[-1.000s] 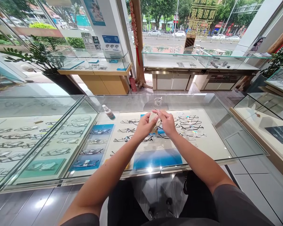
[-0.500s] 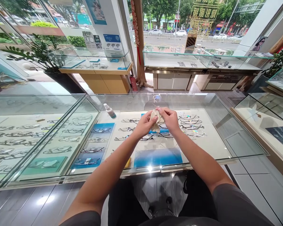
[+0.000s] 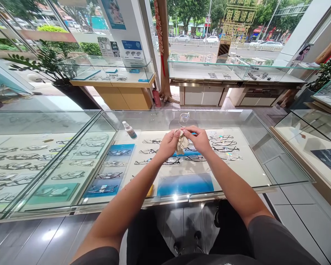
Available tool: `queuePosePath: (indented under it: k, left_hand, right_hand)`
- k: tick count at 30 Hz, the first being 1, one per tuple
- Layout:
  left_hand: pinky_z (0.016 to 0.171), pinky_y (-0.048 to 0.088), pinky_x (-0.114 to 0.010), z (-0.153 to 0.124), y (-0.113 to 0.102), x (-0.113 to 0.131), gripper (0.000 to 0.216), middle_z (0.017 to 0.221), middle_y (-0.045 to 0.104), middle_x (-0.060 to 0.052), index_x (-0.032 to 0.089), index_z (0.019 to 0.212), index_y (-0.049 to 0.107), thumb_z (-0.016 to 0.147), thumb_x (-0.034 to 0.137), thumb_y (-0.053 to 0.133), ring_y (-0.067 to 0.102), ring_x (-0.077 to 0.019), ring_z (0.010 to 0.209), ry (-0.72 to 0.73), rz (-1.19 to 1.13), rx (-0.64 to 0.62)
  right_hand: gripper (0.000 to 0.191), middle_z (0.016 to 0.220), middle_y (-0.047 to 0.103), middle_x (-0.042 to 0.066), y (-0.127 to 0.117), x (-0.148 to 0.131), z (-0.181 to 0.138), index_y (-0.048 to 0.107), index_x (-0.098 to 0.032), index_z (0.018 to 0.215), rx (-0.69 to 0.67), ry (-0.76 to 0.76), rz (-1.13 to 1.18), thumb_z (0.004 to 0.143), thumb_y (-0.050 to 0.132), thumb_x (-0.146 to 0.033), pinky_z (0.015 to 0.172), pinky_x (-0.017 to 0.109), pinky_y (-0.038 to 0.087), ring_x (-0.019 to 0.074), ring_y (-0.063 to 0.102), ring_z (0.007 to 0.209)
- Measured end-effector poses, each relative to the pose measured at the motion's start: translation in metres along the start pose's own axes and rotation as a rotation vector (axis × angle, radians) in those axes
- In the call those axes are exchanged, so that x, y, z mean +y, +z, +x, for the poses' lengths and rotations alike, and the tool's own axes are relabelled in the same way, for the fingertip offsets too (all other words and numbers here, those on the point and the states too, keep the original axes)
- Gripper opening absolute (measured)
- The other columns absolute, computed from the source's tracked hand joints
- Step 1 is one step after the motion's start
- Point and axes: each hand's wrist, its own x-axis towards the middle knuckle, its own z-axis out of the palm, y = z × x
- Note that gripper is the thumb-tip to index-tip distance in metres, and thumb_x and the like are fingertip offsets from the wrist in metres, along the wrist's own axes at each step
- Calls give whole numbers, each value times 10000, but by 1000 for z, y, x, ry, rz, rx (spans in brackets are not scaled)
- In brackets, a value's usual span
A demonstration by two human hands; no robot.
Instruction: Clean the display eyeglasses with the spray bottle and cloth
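Observation:
Above the glass counter, my left hand [image 3: 168, 143] is closed on a crumpled beige cloth [image 3: 182, 144]. My right hand [image 3: 199, 140] is closed too, its fingertips pinching at the top of the cloth beside the left fingers. From between the fingertips a pair of thin-rimmed eyeglasses [image 3: 184, 118] sticks up, one clear lens showing; the rest is hidden by the cloth and fingers. To the left, a small white spray bottle [image 3: 129, 130] stands upright on the counter, near a clear tray.
Under the glass of the display counter [image 3: 143, 176] lie rows of eyeglass frames [image 3: 224, 148] and blue panels [image 3: 185, 184]. Another display case [image 3: 314, 147] is at the right. Across the floor stand more cases, a potted plant [image 3: 41, 66] and a fire extinguisher [image 3: 156, 98].
My left fingers have shifted over the cloth, and its folds have changed. The visible lens has turned slightly. Both hands stay closed in nearly the same place.

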Motion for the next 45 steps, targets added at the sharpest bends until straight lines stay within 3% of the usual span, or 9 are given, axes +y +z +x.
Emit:
queuePosePath:
  k: [5, 10, 14, 18, 22, 27, 33, 39, 45]
  left_hand:
    - [704, 501, -297, 3, -2, -9, 654, 803, 719, -31, 165, 969, 750, 858, 808, 790, 618, -173, 729, -135, -242, -69]
    - [933, 622, -385, 11, -9, -9, 635, 1013, 818, -114, 140, 1143, 764, 882, 717, 827, 773, -273, 1033, -222, -449, 54]
    - [1011, 642, -405, 18, -16, -1, 523, 1150, 823, -132, 161, 1218, 731, 931, 586, 833, 774, -289, 1167, -197, -555, 191]
    - [1010, 652, -395, 18, -20, 7, 492, 1220, 808, -111, 211, 1256, 695, 949, 573, 825, 760, -282, 1229, -106, -566, 207]
    - [965, 643, -354, 13, -19, 13, 529, 1209, 799, -87, 227, 1229, 674, 915, 612, 857, 767, -243, 1159, -94, -549, 118]
    - [767, 596, -301, 10, -16, 15, 616, 1141, 804, -82, 230, 1213, 658, 861, 686, 876, 769, -222, 992, -117, -512, 24]
    - [875, 587, -298, 9, -15, 18, 668, 1210, 805, -85, 220, 1294, 646, 830, 602, 936, 766, -196, 1006, -94, -503, 39]
    - [792, 575, -276, 8, -17, 18, 635, 1079, 827, -88, 172, 1262, 722, 811, 547, 965, 764, -185, 890, -138, -481, -23]
    - [723, 557, -271, 7, -19, 17, 633, 939, 797, -49, 173, 1165, 751, 704, 496, 1039, 721, -169, 780, -177, -486, -26]
  right_hand:
    - [379, 1044, 806, 58, -3, 1, 4, 869, -250, 894, 106, 65, 143, 764, 914, -604, 959, 399, 587, 243, 713, 1015]
    - [264, 1074, 739, 53, -8, -4, 6, 848, -269, 868, 150, -51, 107, 832, 865, -529, 1063, 413, 550, 250, 672, 1132]
    - [259, 1131, 702, 66, -9, -5, 5, 851, -274, 866, 90, -96, 70, 839, 874, -530, 995, 396, 550, 255, 657, 1164]
    - [304, 1176, 698, 73, -6, -5, 2, 855, -278, 904, 26, -134, -42, 879, 845, -581, 1026, 413, 532, 269, 658, 1209]
    - [315, 1172, 693, 71, -4, -5, -2, 845, -278, 876, -11, -167, -92, 892, 844, -593, 1162, 462, 474, 274, 659, 1218]
    - [332, 1311, 655, 86, 1, -3, -5, 843, -284, 884, -67, -175, -138, 900, 839, -615, 1256, 476, 417, 285, 622, 1321]
    - [282, 1556, 615, 93, 4, -3, -10, 845, -287, 898, -105, -149, -208, 931, 826, -566, 1342, 550, 286, 326, 501, 1528]
    - [255, 1722, 529, 42, 4, -8, -14, 840, -296, 899, -97, -128, -249, 950, 809, -544, 1358, 613, 243, 345, 381, 1633]
    - [344, 1741, 520, 33, 3, -9, -11, 818, -279, 841, -171, -61, -143, 916, 818, -616, 1363, 611, 263, 354, 394, 1640]
